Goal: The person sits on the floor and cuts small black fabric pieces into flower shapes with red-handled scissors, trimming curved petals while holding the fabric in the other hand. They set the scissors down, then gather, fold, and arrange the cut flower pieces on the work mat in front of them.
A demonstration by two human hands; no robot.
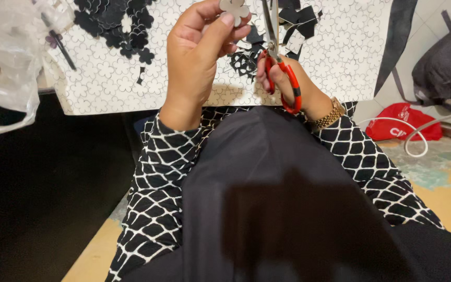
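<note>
1. A small pale flower-shaped piece (234,9) is pinched between the thumb and fingers of the left hand (197,52). It is held up high, near the top edge of the view, so that its edges can be seen well.

2. A pair of scissors (277,57) with red handles is gripped by the right hand (288,78). The fingers are pushed through the handle loops. The blades are pointed up, just beside the flower piece. It cannot be told if the blades are touching the piece.

3. A big white sheet (340,52) printed with flower outlines is spread out past the knees. Dark holes are seen in it near its top left corner and near its middle, where flower shapes have been cut out. The sheet is kept close, so it can be reached from the seat.

4. Both hands are held over the lap, above the near edge of the sheet. The lap is covered by a dark cloth (267,198). Sleeves with a black and white pattern are worn, and a gold watch (331,115) is seen on the right wrist.

5. A clear plastic bag (3,57) is seen at the left. A red bag (403,122), a white cable (418,138) and a dark backpack (447,62) are lying on the floor at the right, well apart from the hands.
</note>
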